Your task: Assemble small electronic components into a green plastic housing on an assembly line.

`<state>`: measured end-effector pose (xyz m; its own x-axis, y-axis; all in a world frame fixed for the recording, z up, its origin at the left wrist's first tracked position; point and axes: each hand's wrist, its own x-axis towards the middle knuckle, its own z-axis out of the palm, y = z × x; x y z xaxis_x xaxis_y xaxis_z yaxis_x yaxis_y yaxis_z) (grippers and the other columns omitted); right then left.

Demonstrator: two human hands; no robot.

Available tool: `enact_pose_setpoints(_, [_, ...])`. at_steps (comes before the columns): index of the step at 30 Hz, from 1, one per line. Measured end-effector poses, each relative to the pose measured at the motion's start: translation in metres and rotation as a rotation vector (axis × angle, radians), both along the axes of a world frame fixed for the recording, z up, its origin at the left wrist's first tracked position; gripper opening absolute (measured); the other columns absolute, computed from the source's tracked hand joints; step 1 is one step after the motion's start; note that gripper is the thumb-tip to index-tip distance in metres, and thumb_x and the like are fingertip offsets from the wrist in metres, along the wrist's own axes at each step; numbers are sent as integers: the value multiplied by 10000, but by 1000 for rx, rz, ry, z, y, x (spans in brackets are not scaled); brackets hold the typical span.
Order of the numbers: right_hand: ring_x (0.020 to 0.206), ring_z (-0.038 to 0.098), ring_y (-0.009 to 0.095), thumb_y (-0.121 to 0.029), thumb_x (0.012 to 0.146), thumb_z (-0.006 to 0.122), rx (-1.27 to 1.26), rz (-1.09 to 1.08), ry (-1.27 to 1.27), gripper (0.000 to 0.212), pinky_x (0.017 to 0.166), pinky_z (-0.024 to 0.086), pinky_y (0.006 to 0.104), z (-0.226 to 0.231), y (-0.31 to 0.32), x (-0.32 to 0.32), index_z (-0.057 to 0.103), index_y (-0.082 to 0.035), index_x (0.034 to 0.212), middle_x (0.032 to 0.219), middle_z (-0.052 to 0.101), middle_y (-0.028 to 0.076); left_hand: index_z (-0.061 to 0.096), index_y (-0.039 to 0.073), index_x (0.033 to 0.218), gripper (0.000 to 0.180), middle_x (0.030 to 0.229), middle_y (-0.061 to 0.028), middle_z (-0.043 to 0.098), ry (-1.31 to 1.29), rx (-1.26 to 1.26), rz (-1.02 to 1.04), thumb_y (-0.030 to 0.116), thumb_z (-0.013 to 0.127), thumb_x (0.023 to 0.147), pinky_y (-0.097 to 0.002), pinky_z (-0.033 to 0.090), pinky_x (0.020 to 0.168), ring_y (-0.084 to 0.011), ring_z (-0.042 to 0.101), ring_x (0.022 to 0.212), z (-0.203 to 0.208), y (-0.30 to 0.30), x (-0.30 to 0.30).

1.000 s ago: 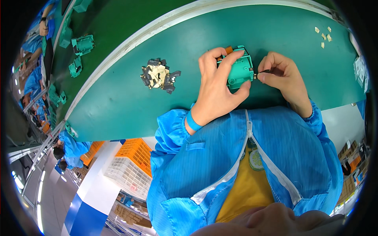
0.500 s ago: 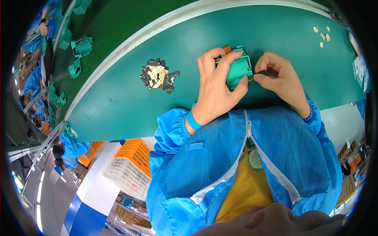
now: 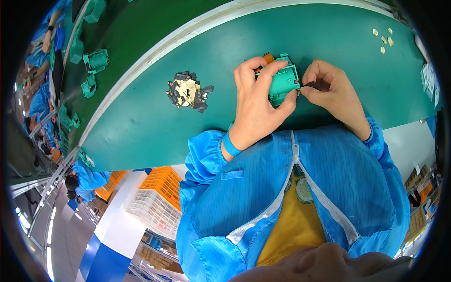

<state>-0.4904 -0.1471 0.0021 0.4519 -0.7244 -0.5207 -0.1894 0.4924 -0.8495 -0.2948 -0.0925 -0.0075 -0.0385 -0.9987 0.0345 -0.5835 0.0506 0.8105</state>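
My left hand (image 3: 257,96) is closed round a turquoise plastic housing (image 3: 283,82) resting on the green table (image 3: 141,124). An orange flat flex cable (image 3: 268,57) sticks out at the housing's far edge. At its right side, my right hand (image 3: 331,89) pinches a small black strip (image 3: 315,85) between thumb and index finger. One end of the strip meets the housing's right edge; whether it is fastened there I cannot tell. Left of my hands lies a pile of small black flex parts with cream backing (image 3: 187,90).
Several cream paper scraps (image 3: 384,40) lie at the far right. Clear plastic bags (image 3: 428,82) sit by the table's right end. Beyond the white table rim (image 3: 155,49), more turquoise housings (image 3: 97,61) stand on a dark green belt. Orange and white crates (image 3: 157,202) are below left.
Both hands keep nearly the same hold on the housing and black strip. The right fingers have shifted very slightly left.
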Motion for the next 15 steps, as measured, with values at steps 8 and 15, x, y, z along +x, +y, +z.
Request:
enact_pose_setpoints(8, [698, 477, 29, -15, 840, 687, -13, -6, 11, 121, 604, 386, 215, 1, -3, 0, 568, -28, 856, 768, 548, -37, 610, 118, 1271, 565, 1201, -157, 437, 9, 17, 5, 107, 781, 733, -434, 402, 997, -346, 424, 1157, 0, -1, -2])
enact_pose_setpoints(15, [700, 485, 27, -15, 841, 685, -3, 3, 2, 124, 600, 387, 213, 0, -3, -1, 563, -29, 859, 771, 551, -36, 610, 121, 1272, 552, 1197, -154, 433, 20, 38, 7, 109, 781, 747, -428, 407, 991, -339, 423, 1155, 1, -2, -2])
